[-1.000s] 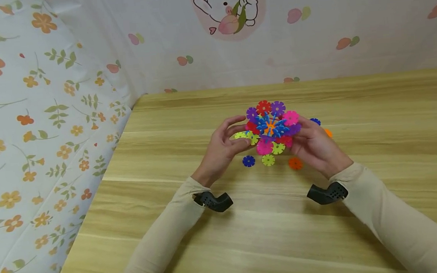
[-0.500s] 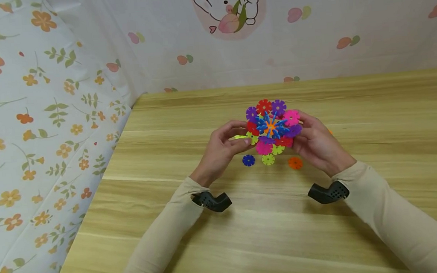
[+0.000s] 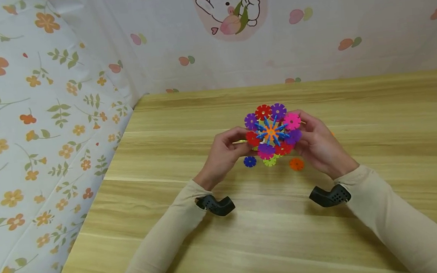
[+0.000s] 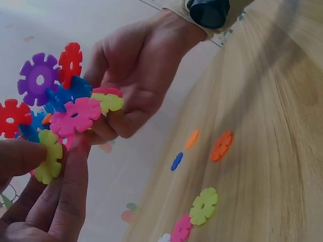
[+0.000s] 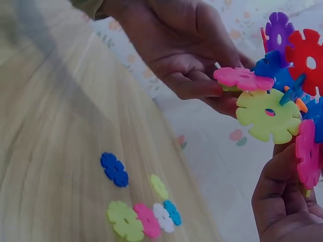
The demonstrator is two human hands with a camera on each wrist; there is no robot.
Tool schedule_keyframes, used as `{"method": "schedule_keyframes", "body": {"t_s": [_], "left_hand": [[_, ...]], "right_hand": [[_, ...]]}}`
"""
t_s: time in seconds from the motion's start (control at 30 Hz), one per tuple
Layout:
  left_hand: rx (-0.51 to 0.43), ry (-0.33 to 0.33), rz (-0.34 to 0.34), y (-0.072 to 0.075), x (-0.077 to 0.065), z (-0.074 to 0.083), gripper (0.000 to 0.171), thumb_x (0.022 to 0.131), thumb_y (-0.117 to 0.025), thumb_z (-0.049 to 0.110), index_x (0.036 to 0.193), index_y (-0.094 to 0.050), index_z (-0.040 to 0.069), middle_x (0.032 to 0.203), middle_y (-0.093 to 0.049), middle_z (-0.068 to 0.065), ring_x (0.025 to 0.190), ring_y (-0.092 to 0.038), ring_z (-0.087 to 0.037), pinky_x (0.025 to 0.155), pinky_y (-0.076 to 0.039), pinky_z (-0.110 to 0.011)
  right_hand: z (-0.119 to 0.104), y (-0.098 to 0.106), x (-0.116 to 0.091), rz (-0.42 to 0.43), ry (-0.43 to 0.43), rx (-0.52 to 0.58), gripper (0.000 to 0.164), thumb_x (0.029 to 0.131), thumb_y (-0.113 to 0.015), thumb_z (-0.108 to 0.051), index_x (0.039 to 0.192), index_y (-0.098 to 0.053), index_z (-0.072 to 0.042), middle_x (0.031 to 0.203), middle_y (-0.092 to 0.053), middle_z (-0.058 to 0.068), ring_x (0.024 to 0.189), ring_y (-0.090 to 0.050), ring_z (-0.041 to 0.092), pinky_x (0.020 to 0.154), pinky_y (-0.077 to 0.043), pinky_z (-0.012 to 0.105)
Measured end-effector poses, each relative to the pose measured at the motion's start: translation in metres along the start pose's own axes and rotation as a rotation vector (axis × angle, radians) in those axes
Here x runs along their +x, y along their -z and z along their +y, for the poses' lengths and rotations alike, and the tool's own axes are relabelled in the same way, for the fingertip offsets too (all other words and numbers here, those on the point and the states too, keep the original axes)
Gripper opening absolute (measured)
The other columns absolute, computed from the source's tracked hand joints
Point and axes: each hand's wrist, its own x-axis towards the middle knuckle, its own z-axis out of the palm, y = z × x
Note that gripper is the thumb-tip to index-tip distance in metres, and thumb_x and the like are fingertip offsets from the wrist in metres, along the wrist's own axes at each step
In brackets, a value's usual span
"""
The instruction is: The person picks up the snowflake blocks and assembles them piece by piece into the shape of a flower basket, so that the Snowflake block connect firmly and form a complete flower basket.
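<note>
On the far left hangs a floral cloth (image 3: 64,135). Next comes the left hand (image 3: 221,155), its thumb and fingers pinching a yellow disc (image 4: 49,157) at the flower's edge, as the left wrist view shows.

The flower (image 3: 273,131) is held up between the two hands over the table (image 3: 227,247), blue spokes round an orange centre facing the head camera, with red, purple and pink discs about the rim. By the look of it, most of the build is done; the step in hand seems to be seating or trueing the outer discs.

Below it on the table, left to right, lie a blue disc (image 3: 250,162), a loose yellow disc (image 3: 269,162) and an orange disc (image 3: 297,164). The right wrist view adds loose pink (image 5: 147,220), white (image 5: 163,218) and light blue (image 5: 172,212) ones, grouped close together.

The right hand (image 3: 321,147) holds the flower's right side, fingers curled in behind the rim; their exact contact is partly hidden. Beyond, the left wrist view shows a second orange disc (image 4: 192,139) and a second blue one (image 4: 176,161).

The next move probably calls for a steady right hold while the left presses its disc squarely into a slot, without twisting neighbours loose.
</note>
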Motion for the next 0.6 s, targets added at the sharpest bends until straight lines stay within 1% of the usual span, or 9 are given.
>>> {"method": "schedule_keyframes", "body": {"t_s": [0.13,0.23,0.33,0.4,0.47,0.5,0.6], "left_hand": [[0.016,-0.017,-0.004,-0.0009,-0.0017,0.0003,0.028,0.096,-0.058,-0.008,0.124,-0.057,-0.012,0.12,-0.061,-0.028,0.085,-0.074,-0.006,0.092,-0.06,-0.042],[0.039,-0.016,0.017,-0.0006,-0.0013,0.0017,0.028,0.094,-0.061,-0.008,0.122,-0.06,-0.01,0.121,-0.063,-0.027,0.09,-0.074,-0.007,0.093,-0.06,-0.04],[0.076,-0.018,0.044,-0.0009,-0.0001,0.0023,0.022,0.092,-0.065,-0.006,0.114,-0.065,-0.01,0.112,-0.069,-0.022,0.09,-0.074,-0.009,0.09,-0.061,-0.036],[0.102,-0.014,0.055,-0.001,-0.0006,0.0021,0.017,0.092,-0.066,-0.006,0.108,-0.067,-0.012,0.105,-0.072,-0.018,0.088,-0.073,-0.009,0.086,-0.061,-0.032],[0.124,-0.011,0.067,-0.0013,-0.0023,0.0019,0.014,0.091,-0.067,-0.006,0.102,-0.069,-0.013,0.1,-0.073,-0.017,0.084,-0.071,-0.008,0.082,-0.061,-0.027],[0.129,-0.007,0.072,-0.0015,-0.0032,0.0016,0.012,0.09,-0.067,-0.007,0.1,-0.069,-0.014,0.098,-0.074,-0.019,0.083,-0.07,-0.007,0.08,-0.06,-0.025],[0.117,-0.012,0.087,-0.0036,-0.0045,0.0004,0.013,0.09,-0.066,-0.008,0.1,-0.069,-0.017,0.102,-0.073,-0.028,0.083,-0.071,-0.005,0.077,-0.059,-0.022]], "right_hand": [[-0.0033,-0.004,-0.0028,0.015,0.01,-0.056,0.018,0.104,-0.052,-0.01,0.119,-0.06,-0.013,0.11,-0.063,0.0,0.09,-0.064,0.011,0.077,-0.058,0.022],[-0.0053,-0.0065,-0.003,-0.013,0.012,-0.055,0.017,0.105,-0.051,-0.01,0.117,-0.063,-0.012,0.111,-0.062,0.0,0.091,-0.064,0.011,0.078,-0.058,0.022],[-0.0057,-0.0063,-0.004,-0.061,0.022,-0.053,0.018,0.104,-0.05,-0.005,0.113,-0.065,-0.01,0.109,-0.063,0.0,0.09,-0.065,0.01,0.078,-0.059,0.021],[-0.0047,-0.0059,-0.0056,-0.084,0.028,-0.073,0.019,0.102,-0.051,0.0,0.11,-0.066,-0.01,0.106,-0.063,-0.001,0.089,-0.066,0.01,0.078,-0.059,0.02],[-0.0028,-0.0058,-0.0071,-0.097,0.032,-0.09,0.021,0.101,-0.052,0.003,0.108,-0.067,-0.01,0.105,-0.063,-0.001,0.087,-0.067,0.01,0.078,-0.06,0.021],[-0.0017,-0.0059,-0.0077,-0.099,0.034,-0.103,0.021,0.1,-0.052,0.004,0.106,-0.067,-0.01,0.103,-0.063,-0.001,0.087,-0.068,0.01,0.078,-0.06,0.021],[0.0011,-0.0059,-0.0088,-0.098,0.049,-0.118,0.022,0.099,-0.053,0.006,0.105,-0.068,-0.01,0.103,-0.063,-0.001,0.086,-0.069,0.01,0.079,-0.061,0.022]]}}
